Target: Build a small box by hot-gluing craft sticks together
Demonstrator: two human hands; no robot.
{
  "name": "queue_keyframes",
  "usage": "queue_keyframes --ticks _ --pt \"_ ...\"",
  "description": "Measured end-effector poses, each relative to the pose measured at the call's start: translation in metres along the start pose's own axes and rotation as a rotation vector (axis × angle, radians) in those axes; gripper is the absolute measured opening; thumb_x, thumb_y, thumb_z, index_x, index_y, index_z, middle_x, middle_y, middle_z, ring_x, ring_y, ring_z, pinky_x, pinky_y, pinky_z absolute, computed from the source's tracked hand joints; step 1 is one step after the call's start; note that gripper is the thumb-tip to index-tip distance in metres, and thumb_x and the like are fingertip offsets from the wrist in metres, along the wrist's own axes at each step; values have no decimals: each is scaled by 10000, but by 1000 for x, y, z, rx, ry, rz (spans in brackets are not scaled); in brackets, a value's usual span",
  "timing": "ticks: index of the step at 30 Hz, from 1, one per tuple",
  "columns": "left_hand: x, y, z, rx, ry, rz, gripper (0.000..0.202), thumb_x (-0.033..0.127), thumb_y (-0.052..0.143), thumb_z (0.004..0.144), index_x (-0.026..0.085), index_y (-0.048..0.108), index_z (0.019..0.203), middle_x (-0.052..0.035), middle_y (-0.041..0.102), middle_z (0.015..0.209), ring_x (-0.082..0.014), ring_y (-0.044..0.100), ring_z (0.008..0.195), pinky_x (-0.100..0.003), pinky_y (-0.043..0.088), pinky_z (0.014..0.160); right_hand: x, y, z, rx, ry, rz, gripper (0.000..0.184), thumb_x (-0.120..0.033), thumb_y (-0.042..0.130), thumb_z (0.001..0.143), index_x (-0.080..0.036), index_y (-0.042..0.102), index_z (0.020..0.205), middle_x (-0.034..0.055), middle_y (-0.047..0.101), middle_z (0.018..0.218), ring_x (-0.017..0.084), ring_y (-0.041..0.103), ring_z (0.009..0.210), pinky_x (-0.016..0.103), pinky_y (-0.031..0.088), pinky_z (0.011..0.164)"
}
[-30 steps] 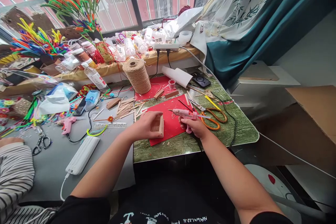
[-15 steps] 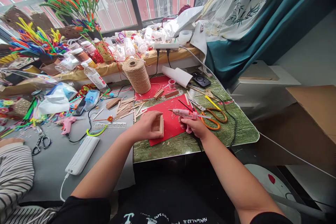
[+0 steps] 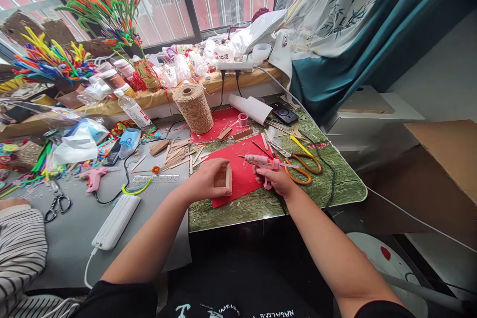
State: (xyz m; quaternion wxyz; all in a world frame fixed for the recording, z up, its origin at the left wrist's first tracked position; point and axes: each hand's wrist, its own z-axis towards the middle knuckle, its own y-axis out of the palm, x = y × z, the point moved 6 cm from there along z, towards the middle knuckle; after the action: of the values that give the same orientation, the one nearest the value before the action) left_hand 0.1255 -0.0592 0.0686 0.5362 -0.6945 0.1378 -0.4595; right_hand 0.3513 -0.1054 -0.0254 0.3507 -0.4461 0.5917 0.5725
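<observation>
My left hand (image 3: pixel 207 179) is closed around a small wooden box (image 3: pixel 222 179), its thumb and fingers on opposite sides. The box stands at the left part of a red sheet (image 3: pixel 244 159), its inside partly showing. In my right hand (image 3: pixel 278 179) is a pink hot glue gun (image 3: pixel 261 161), gripped by its handle. Its nozzle points left, above the sheet and a short way from the box. A clear glue stick sticks out of the gun's back end. Orange-handled scissors (image 3: pixel 303 171) lie just right of my right hand.
A twine spool (image 3: pixel 193 109) stands behind the sheet, with thin wooden strips (image 3: pixel 177 154) to its left. A second pink glue gun (image 3: pixel 95 179), a white power strip (image 3: pixel 116 221) and small scissors (image 3: pixel 58 203) lie on the left. A striped sleeve (image 3: pixel 22 243) of another person reaches in there.
Both hands keep their hold and place. Only the whole view has shifted very slightly.
</observation>
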Motion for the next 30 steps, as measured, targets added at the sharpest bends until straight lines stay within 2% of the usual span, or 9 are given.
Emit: queue_keyframes --ticks 13,22,26,30 --pt "0 1 1 4 -20 13 855 522 811 763 284 446 1499 -112 551 1504 -360 505 1391 -537 403 1177 -2 1 0 -5 -4 -15 236 -408 769 827 -196 709 910 25 640 822 136 562 662 277 448 590" --pt "0 1 -2 50 61 41 911 633 789 792 281 408 1542 -134 402 1634 -349 387 1510 -543 331 1255 -2 -1 -1 35 1 0 218 -387 775 804 -212 710 917 22 659 833 142 569 662 293 464 602" --pt "1 2 -2 22 71 59 822 611 750 840 271 451 1526 -140 428 1611 -345 405 1500 -536 354 1247 -1 -3 -1 45 -3 8 230 -379 786 794 -215 718 939 24 660 835 148 577 663 298 472 602" --pt "1 3 -1 -15 74 61 822 572 762 828 268 458 1530 -135 476 1574 -342 436 1480 -524 373 1243 -1 -2 0 31 1 10 219 -376 777 808 -208 722 936 22 653 835 144 573 666 293 469 605"
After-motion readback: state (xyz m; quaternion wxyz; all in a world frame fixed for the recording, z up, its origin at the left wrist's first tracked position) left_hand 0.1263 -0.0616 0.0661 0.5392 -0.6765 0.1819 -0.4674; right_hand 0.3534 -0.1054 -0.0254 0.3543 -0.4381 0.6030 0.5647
